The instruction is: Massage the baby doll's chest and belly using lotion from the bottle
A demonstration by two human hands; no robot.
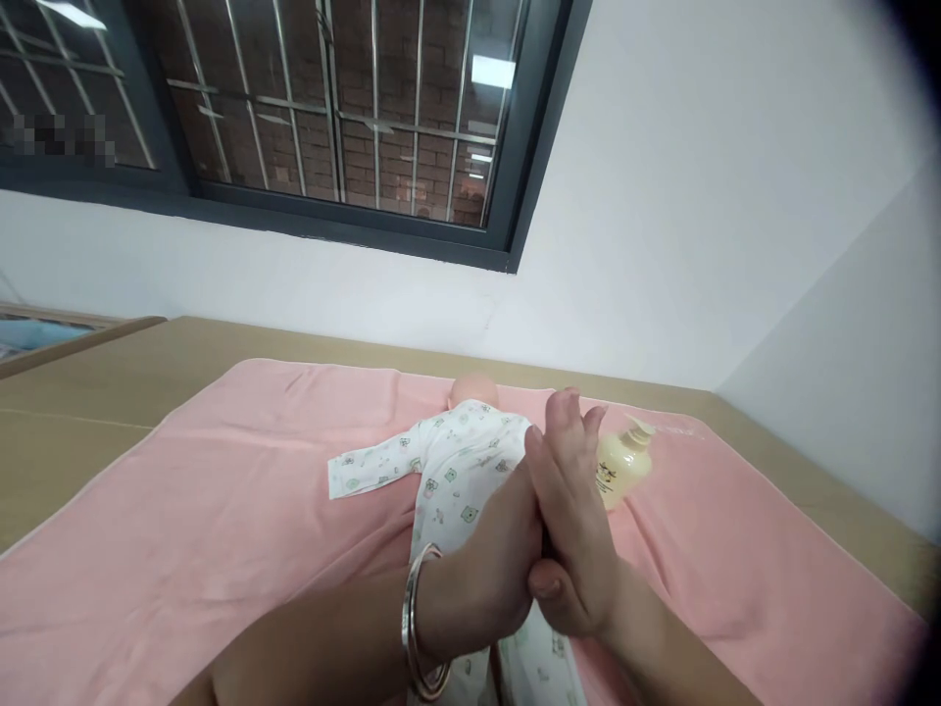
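Observation:
My left hand (500,549), with silver bangles (416,623) at its wrist, is pressed against my right hand (580,520). The palms meet and most fingers are stretched upward, with no object visible between them. Below and beyond the hands lies a baby doll in a white printed garment (456,480). Its rounded head (474,389) points toward the wall and one sleeve (374,466) reaches out to the left. My hands and forearms hide part of its body and its other arm. Just right of my fingers is a pale yellow pump bottle (624,463), partly covered by my right hand.
A pink towel (242,461) is spread over a wooden surface (213,343). Behind it rise a white wall (647,196) and a dark-framed window (353,211) with metal bars. At far left, a wooden-edged compartment holds light blue cloth (40,333).

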